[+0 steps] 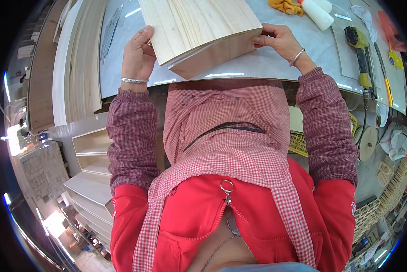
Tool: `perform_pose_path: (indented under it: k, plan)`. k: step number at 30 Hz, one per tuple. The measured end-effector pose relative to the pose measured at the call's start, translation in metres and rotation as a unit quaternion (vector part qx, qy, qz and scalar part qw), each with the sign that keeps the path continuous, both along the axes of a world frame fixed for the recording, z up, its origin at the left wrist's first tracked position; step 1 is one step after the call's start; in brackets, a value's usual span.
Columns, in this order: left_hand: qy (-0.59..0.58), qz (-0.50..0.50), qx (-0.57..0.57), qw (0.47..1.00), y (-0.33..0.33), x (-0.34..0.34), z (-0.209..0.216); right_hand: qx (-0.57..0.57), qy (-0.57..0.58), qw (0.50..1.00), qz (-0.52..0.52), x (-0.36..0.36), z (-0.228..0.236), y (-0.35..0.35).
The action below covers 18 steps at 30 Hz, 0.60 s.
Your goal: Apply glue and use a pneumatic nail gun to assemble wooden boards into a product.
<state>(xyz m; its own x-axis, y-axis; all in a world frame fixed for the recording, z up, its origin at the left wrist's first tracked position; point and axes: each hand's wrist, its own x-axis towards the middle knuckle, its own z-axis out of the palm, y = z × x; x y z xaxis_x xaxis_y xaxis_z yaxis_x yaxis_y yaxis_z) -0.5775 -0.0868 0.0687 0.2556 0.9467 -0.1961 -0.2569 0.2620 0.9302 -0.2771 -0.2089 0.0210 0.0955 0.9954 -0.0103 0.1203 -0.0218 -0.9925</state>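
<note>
A pale wooden box (203, 25) is tilted above the near edge of the worktable, its broad grained face up and a darker side panel (221, 54) toward me. My left hand (138, 56) grips its left edge, thumb along the rim and the other fingers partly hidden. At the near right corner, my right hand (282, 43) pinches the side between thumb and fingers. The box's far end lies outside the view, and its inside is hidden.
Long boards (79, 63) stand along the left, near thin clear strips (112, 36). Back right are an orange cloth (287, 6), a white bottle (319, 16) and a yellow-black power tool (361, 54) with a hose. Pale wooden boxes (92, 181) are stacked low left.
</note>
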Motion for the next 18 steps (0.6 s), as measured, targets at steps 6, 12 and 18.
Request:
perform_pose_path:
  k: [6,12,18]
  plan:
    - [0.000,-0.003,0.003,1.000,0.0021,-0.0015,-0.0015,-0.013,-0.044,0.999,0.010,-0.0006,0.0022,0.0007]
    - [-0.005,-0.005,0.000,1.000,0.0030,-0.0021,-0.0032,-0.004,-0.064,0.998,-0.005,-0.0043,0.0038,-0.0016]
    - [-0.011,-0.010,0.003,1.000,0.0034,-0.0040,-0.0052,-0.003,-0.042,0.999,-0.009,-0.0050,0.0049,-0.0027]
